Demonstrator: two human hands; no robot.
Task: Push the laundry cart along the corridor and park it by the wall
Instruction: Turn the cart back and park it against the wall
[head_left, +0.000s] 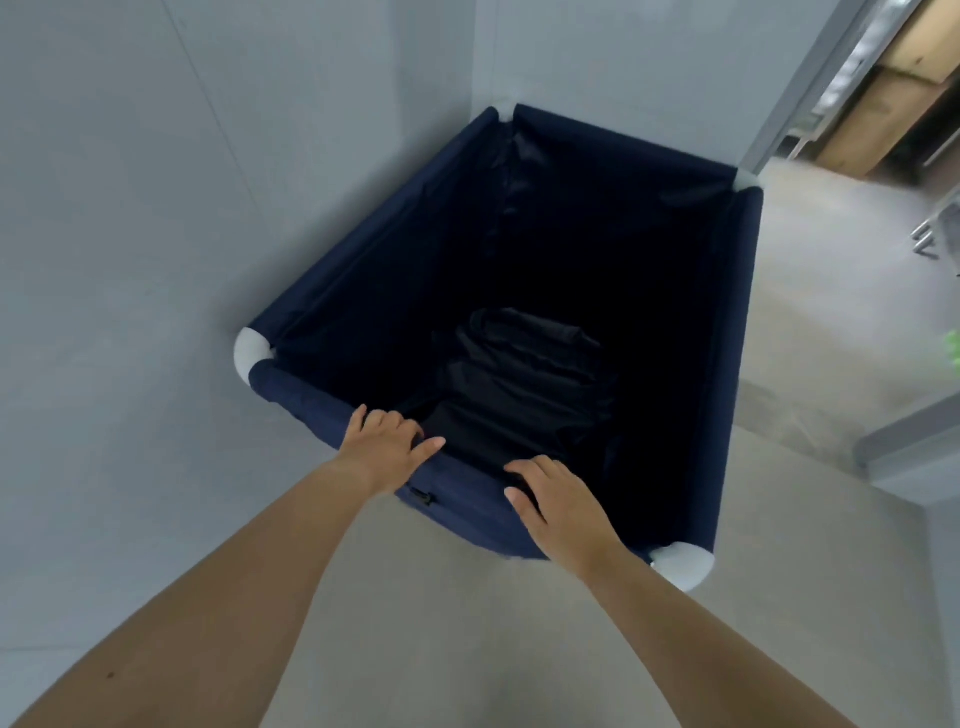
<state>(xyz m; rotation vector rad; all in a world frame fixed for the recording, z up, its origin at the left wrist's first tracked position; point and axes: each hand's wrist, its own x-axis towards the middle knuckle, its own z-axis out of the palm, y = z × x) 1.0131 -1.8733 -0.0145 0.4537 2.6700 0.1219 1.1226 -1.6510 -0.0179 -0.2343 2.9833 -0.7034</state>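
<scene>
navy fabric formed the laundry cart (332, 291), a deep open bin with white corner caps (252, 353) at its rim. it stood tucked into a corner, its left side just beside the grey wall (130, 208) and its far end close to another wall (623, 67). dark folded cloth (524, 364) lay at the bottom. the left hand (384, 447) rested on the near rim, fingers curled over the edge, gripping it loosely. the right hand (561, 509) lay on the same rim further right, fingers spread and flat, not clenched round it. both bare forearms reached in from the near edge. pale concrete floor (810, 332) spread to the right, where a doorway (810, 104) opened on wooden boards (904, 88).
</scene>
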